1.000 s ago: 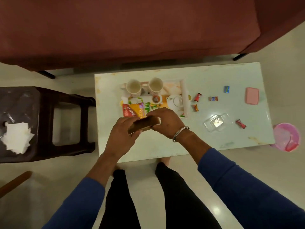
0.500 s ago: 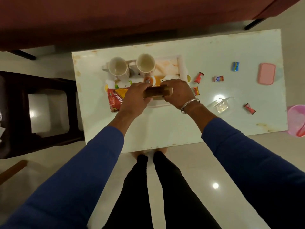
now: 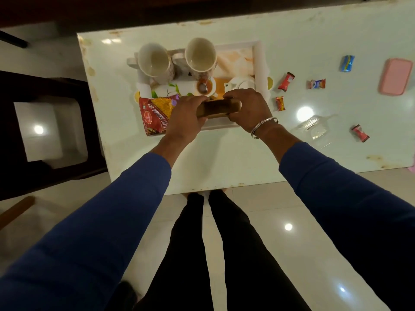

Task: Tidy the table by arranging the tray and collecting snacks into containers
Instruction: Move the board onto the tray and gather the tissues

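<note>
Both hands clamping a brown box over the tray on the white worktop: left hand curling round its left end, right hand curling round its right end, a bangle sitting on that wrist. Just left of the left grip, a red snack packet lying partly under the hand, overhanging the tray edge. Beyond the grips, two cups standing in the tray, a small teapot just past the right hand. Right of the right grip, wrapped candies lying scattered on the worktop, a clear container near, a pink lid well apart.
</note>
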